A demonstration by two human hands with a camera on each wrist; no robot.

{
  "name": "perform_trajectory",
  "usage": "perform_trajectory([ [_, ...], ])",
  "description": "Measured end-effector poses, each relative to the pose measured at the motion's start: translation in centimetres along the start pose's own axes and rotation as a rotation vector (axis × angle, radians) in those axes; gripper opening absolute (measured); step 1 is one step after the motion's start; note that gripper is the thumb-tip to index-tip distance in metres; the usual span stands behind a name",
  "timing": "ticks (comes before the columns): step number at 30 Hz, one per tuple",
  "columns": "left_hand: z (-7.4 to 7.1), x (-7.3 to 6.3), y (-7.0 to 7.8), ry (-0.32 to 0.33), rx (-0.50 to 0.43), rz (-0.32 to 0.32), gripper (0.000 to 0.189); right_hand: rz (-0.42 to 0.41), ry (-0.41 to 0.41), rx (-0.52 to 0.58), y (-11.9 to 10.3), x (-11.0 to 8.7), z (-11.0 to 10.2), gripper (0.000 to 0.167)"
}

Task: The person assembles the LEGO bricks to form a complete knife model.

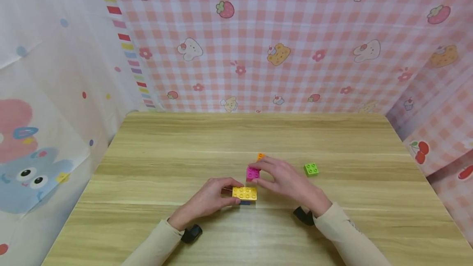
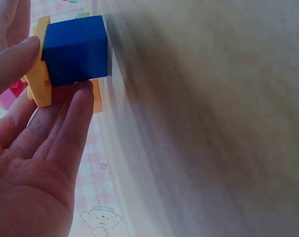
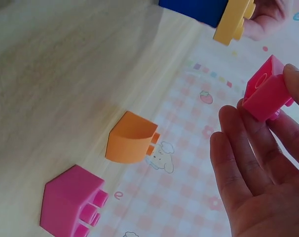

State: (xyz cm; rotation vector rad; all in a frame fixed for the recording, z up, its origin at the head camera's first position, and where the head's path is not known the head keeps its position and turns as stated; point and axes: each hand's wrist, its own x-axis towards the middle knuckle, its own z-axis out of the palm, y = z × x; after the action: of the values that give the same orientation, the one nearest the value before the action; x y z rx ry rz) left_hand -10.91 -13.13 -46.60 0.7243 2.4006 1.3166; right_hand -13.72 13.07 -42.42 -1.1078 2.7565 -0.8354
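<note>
My left hand (image 1: 208, 198) grips a yellow toy brick (image 1: 244, 193) with studs on top, thumb on one side and fingers on the other. A blue brick (image 2: 75, 49) is joined under the yellow one and stands at or just above the tabletop. Between thumb and fingers my right hand (image 1: 286, 180) pinches a small pink brick (image 3: 268, 91), up and to the right of the yellow brick. Its hollow underside shows in the right wrist view. An orange brick (image 1: 260, 157) rests on the table behind the right hand, partly hidden in the head view.
A green brick (image 1: 311, 169) lies on the wooden table (image 1: 166, 143) to the right of my right hand. Another pink brick (image 3: 70, 200) appears near the orange one in the right wrist view. Patterned cloth (image 1: 251, 52) hangs behind the table.
</note>
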Motion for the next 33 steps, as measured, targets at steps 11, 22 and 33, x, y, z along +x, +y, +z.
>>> perform_trajectory([
  [11, 0.0, 0.1, 0.0, 0.0, 0.028, -0.001, 0.03, -0.048, 0.012, 0.031, -0.5, -0.6, 0.5, 0.038],
  [22, 0.0, 0.1, 0.0, 0.003, 0.048, 0.014, 0.028, -0.062, 0.003, 0.057, -0.6, -1.0, 0.9, 0.037],
  [33, 0.0, 0.1, 0.0, -0.005, 0.024, 0.02, 0.027, -0.014, -0.042, 0.092, -1.2, -1.3, 1.3, 0.039],
])
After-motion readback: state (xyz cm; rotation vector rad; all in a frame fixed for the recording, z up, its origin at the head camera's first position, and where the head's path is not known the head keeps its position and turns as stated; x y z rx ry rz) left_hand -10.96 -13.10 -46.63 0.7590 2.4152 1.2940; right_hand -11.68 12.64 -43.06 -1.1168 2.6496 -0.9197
